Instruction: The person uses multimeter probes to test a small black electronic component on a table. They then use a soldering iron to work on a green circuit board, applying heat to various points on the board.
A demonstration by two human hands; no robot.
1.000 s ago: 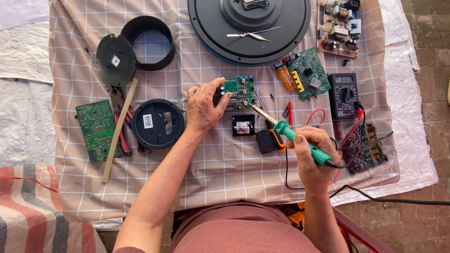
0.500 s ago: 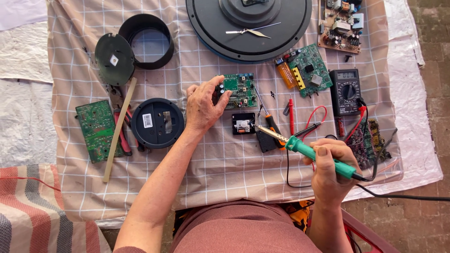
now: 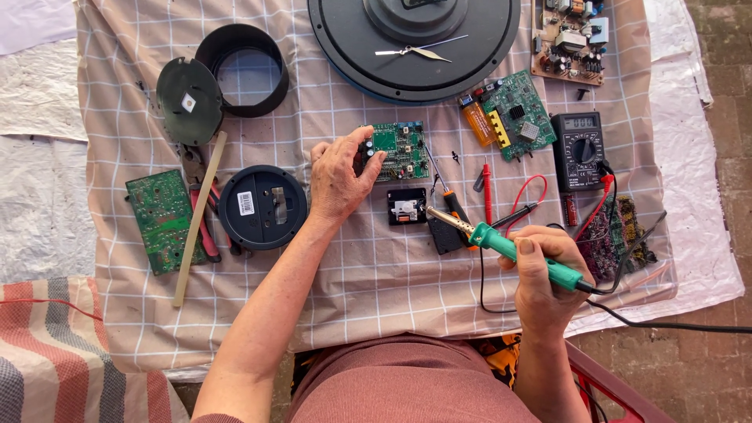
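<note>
My left hand (image 3: 338,178) grips the left edge of a small green circuit board (image 3: 401,150) lying on the checked cloth (image 3: 392,274). My right hand (image 3: 544,274) holds a green-handled soldering iron (image 3: 509,244), its metal tip pointing up-left beside a small black square module (image 3: 407,206). The tip hovers clear of the board. A black cord (image 3: 674,323) runs from the iron off to the right.
A large black round clock body (image 3: 415,39) lies at the top. A multimeter (image 3: 578,150) with red and black probes sits right, near other green boards (image 3: 517,113). Left are a round black cover (image 3: 262,207), a black ring (image 3: 243,69), a green board (image 3: 160,221), pliers and a wooden stick (image 3: 197,215).
My right hand has drawn the soldering iron down and to the right, away from the small board. My left hand stays on the board's edge.
</note>
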